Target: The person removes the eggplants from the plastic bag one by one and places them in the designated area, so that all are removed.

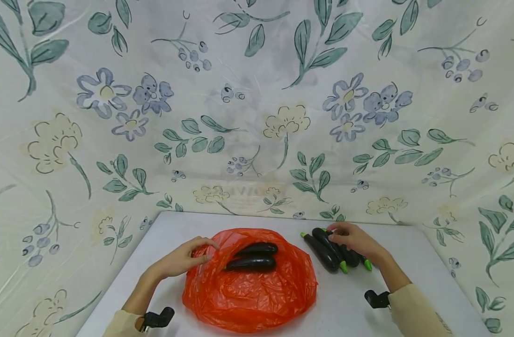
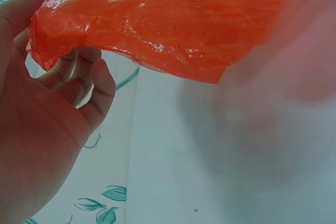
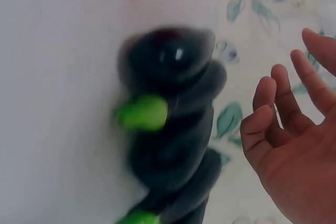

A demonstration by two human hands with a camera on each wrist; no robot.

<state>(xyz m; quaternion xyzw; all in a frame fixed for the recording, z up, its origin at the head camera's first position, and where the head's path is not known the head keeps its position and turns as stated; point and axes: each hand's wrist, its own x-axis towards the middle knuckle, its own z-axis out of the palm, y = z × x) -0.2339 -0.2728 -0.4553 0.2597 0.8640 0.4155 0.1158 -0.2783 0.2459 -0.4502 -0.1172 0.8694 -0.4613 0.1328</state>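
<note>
Two dark eggplants (image 1: 253,264) lie in the mouth of a crumpled red plastic bag (image 1: 257,299) at the middle of the table. At the bag's left rim, my left hand (image 1: 181,256) holds the edge between thumb and fingers; in the left wrist view the film (image 2: 157,24) drapes over the fingers. My right hand (image 1: 355,238) hovers over a group of several eggplants (image 1: 322,252) right of the bag, its fingers spread and slightly bent. Seen from the right wrist, this hand (image 3: 294,150) is apart from the glossy eggplants (image 3: 168,166) with green caps, and holds nothing.
The white table (image 1: 156,238) reaches back to a hanging cloth (image 1: 240,154) printed with flowers and leaves. Black wrist cameras (image 1: 157,318) are strapped at both sleeves.
</note>
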